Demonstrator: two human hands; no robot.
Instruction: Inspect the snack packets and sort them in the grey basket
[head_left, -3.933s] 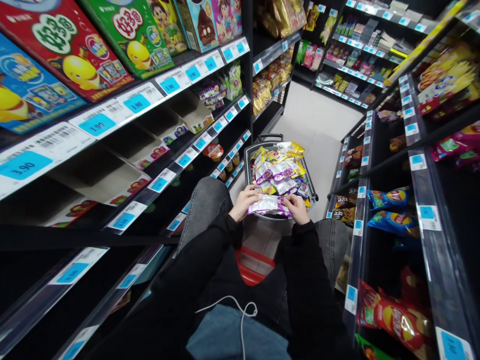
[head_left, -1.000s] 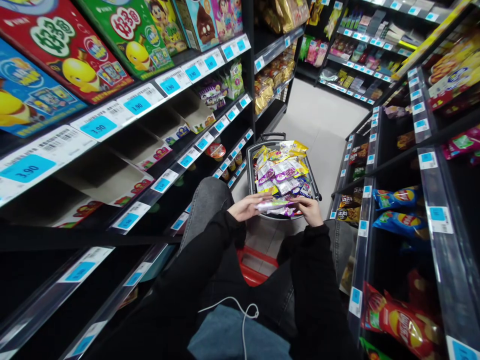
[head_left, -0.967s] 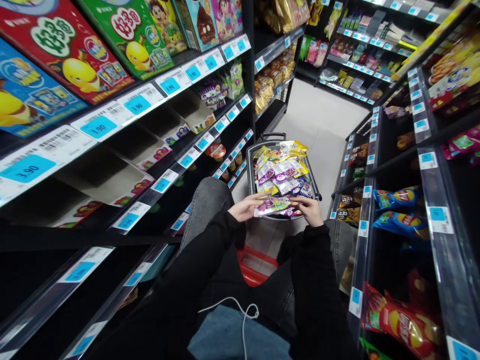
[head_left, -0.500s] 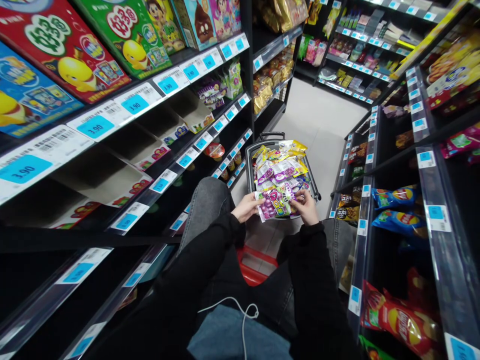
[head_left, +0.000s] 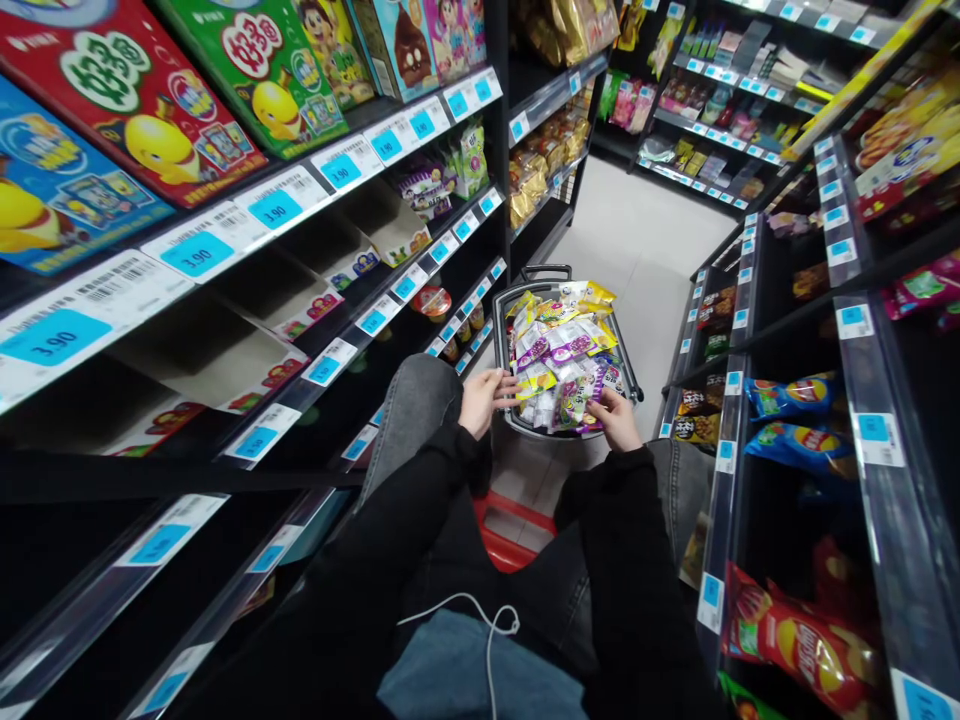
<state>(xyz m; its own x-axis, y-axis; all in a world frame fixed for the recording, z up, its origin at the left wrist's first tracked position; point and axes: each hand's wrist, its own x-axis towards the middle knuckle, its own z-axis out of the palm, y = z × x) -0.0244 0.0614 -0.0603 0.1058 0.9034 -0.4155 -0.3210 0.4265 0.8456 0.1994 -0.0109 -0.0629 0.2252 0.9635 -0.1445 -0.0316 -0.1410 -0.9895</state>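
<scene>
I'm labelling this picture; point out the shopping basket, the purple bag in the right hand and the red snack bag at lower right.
Shopping basket (head_left: pixel 500 340): head view, left rim.
Purple bag (head_left: pixel 574 402): head view, printed surface.
Red snack bag (head_left: pixel 808 635): head view, printed front.

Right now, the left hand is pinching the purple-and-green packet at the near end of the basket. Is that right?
Not the left hand: the head view shows the right hand pinching the purple-and-green packet at the near end of the basket.
</scene>
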